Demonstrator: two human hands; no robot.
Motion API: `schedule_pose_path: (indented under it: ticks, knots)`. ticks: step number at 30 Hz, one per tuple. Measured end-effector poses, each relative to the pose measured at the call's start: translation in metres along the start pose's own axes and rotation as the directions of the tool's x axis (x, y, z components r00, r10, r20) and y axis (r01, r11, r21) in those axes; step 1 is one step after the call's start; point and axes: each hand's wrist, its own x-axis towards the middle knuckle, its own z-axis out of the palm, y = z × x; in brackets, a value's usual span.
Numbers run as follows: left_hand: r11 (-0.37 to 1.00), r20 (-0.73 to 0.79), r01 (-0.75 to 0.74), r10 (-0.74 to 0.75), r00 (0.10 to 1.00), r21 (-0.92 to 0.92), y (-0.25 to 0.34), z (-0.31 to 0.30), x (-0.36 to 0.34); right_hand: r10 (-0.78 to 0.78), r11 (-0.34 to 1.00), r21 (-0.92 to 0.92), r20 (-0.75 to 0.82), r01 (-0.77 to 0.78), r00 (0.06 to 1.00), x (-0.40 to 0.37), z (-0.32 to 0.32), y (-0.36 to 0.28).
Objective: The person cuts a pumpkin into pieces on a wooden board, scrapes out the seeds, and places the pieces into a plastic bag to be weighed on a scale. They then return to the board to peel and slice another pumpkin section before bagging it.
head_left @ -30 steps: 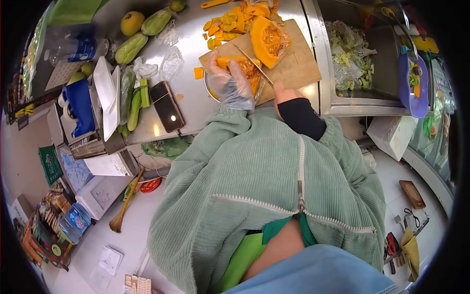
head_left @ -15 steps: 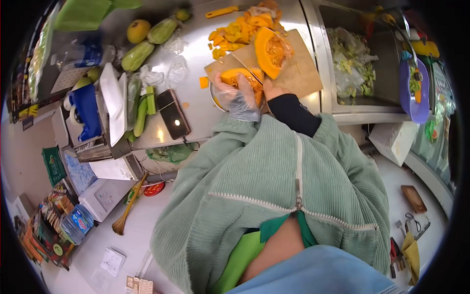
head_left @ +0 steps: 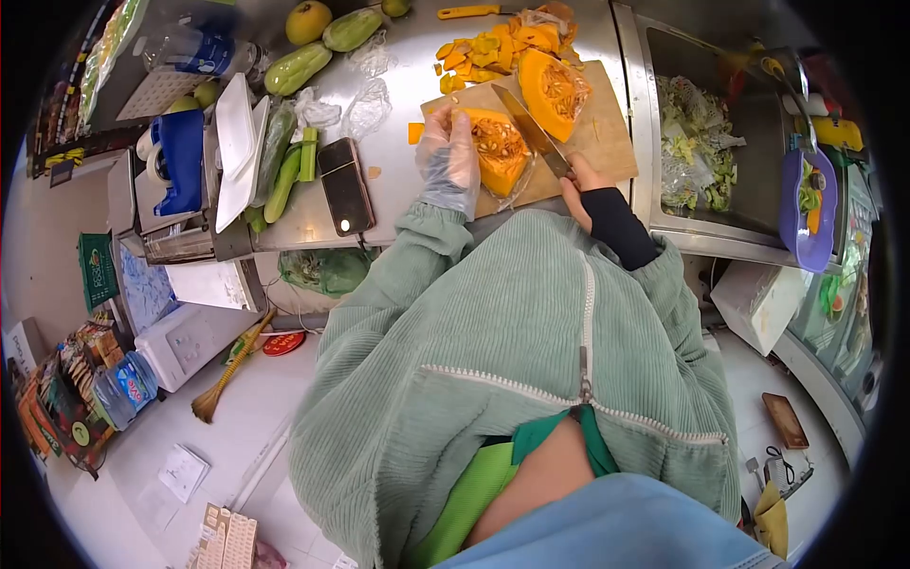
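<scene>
My left hand (head_left: 449, 159), in a clear plastic glove, grips the left side of a pumpkin piece (head_left: 504, 173) whose seedy orange inside faces up. This piece lies on the wooden cutting board (head_left: 614, 142). My right hand (head_left: 582, 186) is closed round the handle of a knife (head_left: 533, 129). Its broad blade points away from me, to the right of the held piece and beside a second pumpkin piece (head_left: 540, 83). That second piece rests at the back of the board with its seeds showing. Part of the knife handle is hidden by my fingers.
Pumpkin peelings (head_left: 483, 53) lie behind the board, near a yellow-handled tool (head_left: 469, 11). A phone (head_left: 345, 188), celery-like green stalks (head_left: 284, 180) and pale green gourds (head_left: 298, 70) are to the left. At right, a sink (head_left: 668, 204) contains vegetable scraps; a purple basket (head_left: 810, 223) hangs there.
The knife has come away from the held pumpkin piece and moved right with my right hand. My left hand has shifted left, and the piece now shows its seedy face upward.
</scene>
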Motion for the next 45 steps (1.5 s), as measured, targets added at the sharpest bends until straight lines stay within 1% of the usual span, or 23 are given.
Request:
schedule_pose_path:
  ticks: [3, 8, 10, 11, 13, 17, 19, 20, 22, 23, 25, 26, 28, 29, 31, 34, 35, 36, 38, 39, 40, 42, 45]
  knots:
    - [0.995, 0.007, 0.009, -0.010, 1.000, 0.100, -0.007, -0.003, 0.006, -0.045, 0.999, -0.005, -0.067, 0.045, 0.997, -0.009, -0.003, -0.004]
    - [0.971, 0.062, 0.038, -0.054, 0.997, 0.236, 0.009, -0.013, 0.006, -0.023, 0.996, -0.086, -0.029, 0.020, 0.999, -0.031, -0.014, -0.002]
    - [0.962, 0.154, 0.230, -0.251, 0.956, 0.145, 0.006, -0.019, 0.011, -0.029, 0.990, -0.141, -0.002, 0.028, 1.000, -0.042, -0.018, 0.005]
    - [0.963, 0.151, 0.227, -0.248, 0.957, 0.143, 0.009, -0.020, 0.009, -0.022, 0.989, -0.144, 0.010, 0.023, 1.000, -0.048, -0.020, 0.006]
    - [0.913, 0.194, 0.366, -0.397, 0.897, 0.179, 0.016, -0.020, 0.005, -0.018, 0.989, -0.149, 0.021, 0.021, 1.000, -0.052, -0.021, 0.011]
    - [0.947, 0.267, 0.319, -0.313, 0.911, 0.023, -0.005, -0.018, 0.004, -0.009, 0.991, -0.133, 0.110, 0.024, 0.994, -0.054, -0.013, 0.014]
    - [0.932, 0.235, 0.266, -0.209, 0.949, -0.246, -0.025, -0.013, 0.009, -0.020, 0.999, -0.027, 0.169, 0.025, 0.985, -0.051, -0.012, 0.004]
    - [0.933, 0.235, 0.260, -0.203, 0.951, -0.247, -0.019, -0.010, 0.005, -0.026, 0.999, -0.028, 0.165, 0.031, 0.986, -0.050, -0.012, -0.001]
    - [0.806, 0.294, 0.273, -0.130, 0.947, -0.525, -0.007, -0.005, -0.002, -0.073, 0.988, 0.147, 0.125, 0.055, 0.989, -0.050, -0.011, -0.009]
    - [0.807, 0.290, 0.271, -0.129, 0.948, -0.525, 0.000, -0.004, -0.003, -0.076, 0.987, 0.147, 0.128, 0.057, 0.989, -0.049, -0.013, -0.014]
    - [0.456, 0.476, 0.503, -0.183, 0.860, -0.734, 0.010, -0.002, -0.001, -0.030, 0.995, 0.098, 0.184, 0.012, 0.983, -0.048, -0.018, -0.023]
    - [0.457, 0.474, 0.501, -0.180, 0.862, -0.736, 0.009, -0.003, 0.001, -0.033, 0.995, 0.097, 0.184, 0.015, 0.982, -0.046, -0.017, -0.027]
    - [0.277, 0.478, 0.478, -0.072, 0.875, -0.833, 0.005, -0.005, 0.005, -0.020, 1.000, 0.020, 0.128, 0.017, 0.992, -0.043, -0.017, -0.032]
    - [0.275, 0.479, 0.478, -0.069, 0.875, -0.834, 0.008, -0.005, 0.005, -0.020, 1.000, 0.017, 0.127, 0.018, 0.992, -0.043, -0.019, -0.032]
    - [0.124, 0.362, 0.372, -0.098, 0.927, -0.920, 0.014, -0.009, 0.004, -0.082, 0.997, 0.008, 0.064, 0.082, 0.995, -0.043, -0.022, -0.031]
    - [0.064, 0.238, 0.252, -0.172, 0.956, -0.966, 0.015, -0.024, 0.006, -0.106, 0.987, -0.109, 0.142, 0.121, 0.984, -0.046, -0.041, -0.015]
    - [0.144, 0.309, 0.319, -0.091, 0.947, -0.937, 0.003, -0.035, 0.010, -0.106, 0.980, -0.142, 0.202, 0.136, 0.974, -0.047, -0.051, -0.009]
    - [0.143, 0.307, 0.317, -0.088, 0.948, -0.938, 0.016, -0.039, 0.006, -0.109, 0.980, -0.145, 0.203, 0.140, 0.973, -0.046, -0.063, -0.006]
    - [0.150, 0.289, 0.320, -0.197, 0.937, -0.935, 0.036, -0.047, -0.009, -0.087, 0.929, -0.293, 0.417, 0.225, 0.905, -0.047, -0.080, -0.002]
    - [0.170, 0.291, 0.308, -0.121, 0.949, -0.936, 0.029, -0.052, -0.009, -0.001, 0.922, -0.353, 0.405, 0.157, 0.914, -0.044, -0.080, 0.001]
    - [0.168, 0.290, 0.307, -0.122, 0.949, -0.937, 0.027, -0.055, -0.011, 0.000, 0.922, -0.355, 0.406, 0.158, 0.914, -0.040, -0.075, 0.008]
    - [0.148, 0.303, 0.313, -0.085, 0.949, -0.938, 0.026, -0.058, -0.014, -0.194, 0.887, -0.369, 0.246, 0.277, 0.950, -0.025, -0.064, 0.020]
    - [0.191, 0.341, 0.345, -0.052, 0.939, -0.919, 0.032, -0.054, -0.020, -0.242, 0.825, -0.484, 0.168, 0.294, 0.956, 0.009, -0.043, 0.011]
